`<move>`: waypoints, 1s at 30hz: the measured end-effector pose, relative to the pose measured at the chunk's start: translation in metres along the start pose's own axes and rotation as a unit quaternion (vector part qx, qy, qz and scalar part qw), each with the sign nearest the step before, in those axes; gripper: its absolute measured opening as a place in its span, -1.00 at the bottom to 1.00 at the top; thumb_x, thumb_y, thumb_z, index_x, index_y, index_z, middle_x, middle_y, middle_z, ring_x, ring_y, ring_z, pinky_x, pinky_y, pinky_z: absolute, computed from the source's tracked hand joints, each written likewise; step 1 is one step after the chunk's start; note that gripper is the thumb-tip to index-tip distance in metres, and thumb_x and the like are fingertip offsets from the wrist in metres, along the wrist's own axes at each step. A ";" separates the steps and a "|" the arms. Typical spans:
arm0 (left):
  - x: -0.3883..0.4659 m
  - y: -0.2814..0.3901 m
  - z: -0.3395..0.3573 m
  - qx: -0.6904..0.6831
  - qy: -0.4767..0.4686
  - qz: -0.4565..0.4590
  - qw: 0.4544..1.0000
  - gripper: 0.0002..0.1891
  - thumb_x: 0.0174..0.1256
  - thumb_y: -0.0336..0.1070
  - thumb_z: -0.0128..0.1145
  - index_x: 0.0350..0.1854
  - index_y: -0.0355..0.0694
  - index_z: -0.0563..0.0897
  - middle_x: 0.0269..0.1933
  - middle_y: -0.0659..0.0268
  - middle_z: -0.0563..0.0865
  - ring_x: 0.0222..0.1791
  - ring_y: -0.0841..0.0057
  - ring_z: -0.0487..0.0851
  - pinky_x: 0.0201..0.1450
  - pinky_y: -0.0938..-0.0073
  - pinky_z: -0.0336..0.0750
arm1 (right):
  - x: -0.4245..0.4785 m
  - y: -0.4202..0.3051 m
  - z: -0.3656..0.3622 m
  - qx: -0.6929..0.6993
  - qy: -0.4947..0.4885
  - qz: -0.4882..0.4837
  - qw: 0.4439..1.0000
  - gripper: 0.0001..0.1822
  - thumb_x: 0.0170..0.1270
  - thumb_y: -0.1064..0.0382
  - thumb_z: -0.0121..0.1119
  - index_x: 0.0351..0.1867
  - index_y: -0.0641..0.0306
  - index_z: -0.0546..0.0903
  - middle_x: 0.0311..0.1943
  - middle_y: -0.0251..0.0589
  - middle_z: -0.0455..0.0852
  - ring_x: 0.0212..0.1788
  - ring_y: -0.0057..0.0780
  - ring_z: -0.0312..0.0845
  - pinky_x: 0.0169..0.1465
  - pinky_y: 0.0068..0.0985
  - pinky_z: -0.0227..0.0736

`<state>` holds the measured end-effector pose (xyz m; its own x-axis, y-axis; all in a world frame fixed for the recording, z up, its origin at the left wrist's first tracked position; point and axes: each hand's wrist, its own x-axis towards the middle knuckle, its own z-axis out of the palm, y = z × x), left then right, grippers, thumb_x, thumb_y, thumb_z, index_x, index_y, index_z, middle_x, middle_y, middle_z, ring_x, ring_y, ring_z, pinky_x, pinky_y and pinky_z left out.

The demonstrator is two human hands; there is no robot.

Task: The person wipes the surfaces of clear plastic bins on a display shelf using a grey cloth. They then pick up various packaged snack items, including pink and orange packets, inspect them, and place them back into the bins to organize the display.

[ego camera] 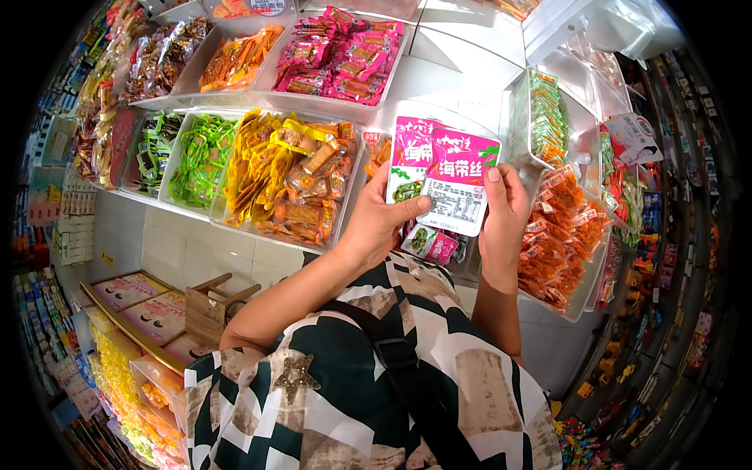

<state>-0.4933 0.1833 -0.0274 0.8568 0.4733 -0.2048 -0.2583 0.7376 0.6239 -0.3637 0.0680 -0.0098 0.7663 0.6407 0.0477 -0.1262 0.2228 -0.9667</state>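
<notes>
My left hand (379, 220) grips a flat pink-and-white snack packet (408, 141) of shredded kelp by its lower left side, and its thumb rests on the edge of a second one. That second pink-and-white packet (464, 155) overlaps the first on the right, its printed side facing me. The fingers of my right hand (505, 202) pinch it along its right edge, thumb in front. Below both packets, smaller pink-and-green packets (432, 244) lie in a bin partly hidden by my hands and the packets.
Clear plastic bins of wrapped snacks surround my hands: yellow packets (252, 170) to the left, pink packets (346, 56) behind, orange packets (555, 247) to the right. A bin of green packets (549, 111) stands at the back right. A wooden stool (208, 308) is on the lower left.
</notes>
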 end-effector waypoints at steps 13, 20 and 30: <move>-0.002 -0.001 0.000 0.000 -0.016 0.024 1.000 -0.48 0.20 -0.56 0.31 0.21 -0.23 0.46 0.07 0.29 0.67 0.08 0.54 0.62 0.19 0.42 0.52 | -0.001 0.001 0.001 -0.025 -0.002 -0.032 0.999 -0.79 0.51 0.20 0.06 -0.15 0.34 0.52 -0.30 -0.42 0.61 -0.27 -0.78 0.46 -0.15 -0.72 0.40; -0.003 0.001 0.001 -0.001 -0.010 0.028 1.000 -0.48 0.21 -0.57 0.29 0.23 -0.22 0.45 0.08 0.29 0.66 0.10 0.54 0.61 0.20 0.42 0.52 | -0.001 0.001 0.003 -0.027 -0.001 -0.034 0.999 -0.79 0.50 0.19 0.07 -0.14 0.34 0.53 -0.30 -0.42 0.61 -0.27 -0.79 0.46 -0.14 -0.73 0.40; -0.001 -0.001 -0.001 0.002 -0.004 0.029 1.000 -0.48 0.21 -0.57 0.29 0.23 -0.21 0.45 0.09 0.30 0.66 0.10 0.54 0.61 0.20 0.43 0.51 | 0.002 0.005 0.004 -0.031 0.018 -0.046 0.998 -0.75 0.48 0.16 0.11 -0.19 0.36 0.55 -0.38 -0.43 0.63 -0.35 -0.82 0.43 -0.26 -0.75 0.36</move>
<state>-0.4948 0.1823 -0.0292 0.8444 0.5106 -0.1618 -0.3056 0.7074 0.6374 -0.3659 0.0734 -0.0136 0.7949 0.5927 0.1297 -0.0154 0.2334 -0.9723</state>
